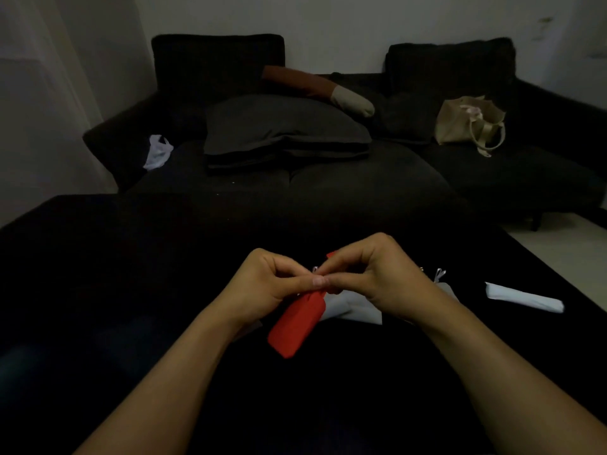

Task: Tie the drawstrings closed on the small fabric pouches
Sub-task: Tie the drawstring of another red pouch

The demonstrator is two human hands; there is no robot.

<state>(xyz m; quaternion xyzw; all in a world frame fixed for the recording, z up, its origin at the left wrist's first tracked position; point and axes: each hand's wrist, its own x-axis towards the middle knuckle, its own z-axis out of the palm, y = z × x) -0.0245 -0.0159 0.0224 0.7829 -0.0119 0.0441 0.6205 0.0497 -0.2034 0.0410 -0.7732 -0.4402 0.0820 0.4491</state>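
Red pouch (297, 326) is hanging above the dark surface (131, 274) near its right edge, both hands pinching its drawstring (316, 269): left hand (276, 284) and right hand (377, 277) fingertips meeting. Grey pouches (358, 310) are lying beneath.

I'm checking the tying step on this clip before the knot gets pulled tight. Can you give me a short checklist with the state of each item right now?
1. Both hands on the work: ok. The left hand and right hand meet fingertip to fingertip at the top of the red pouch.
2. Grip on the strings: ok. Both hands pinch at the white strings, though only a small bit shows.
3. Knot formed: cannot tell, the fingers hide it.
4. Pouch mouth drawn shut: cannot tell, it is covered.
5. Pouch free to move: ok, though it lies beside a grey pouch.
6. More pouches waiting: ok, a white pouch lies to the right.
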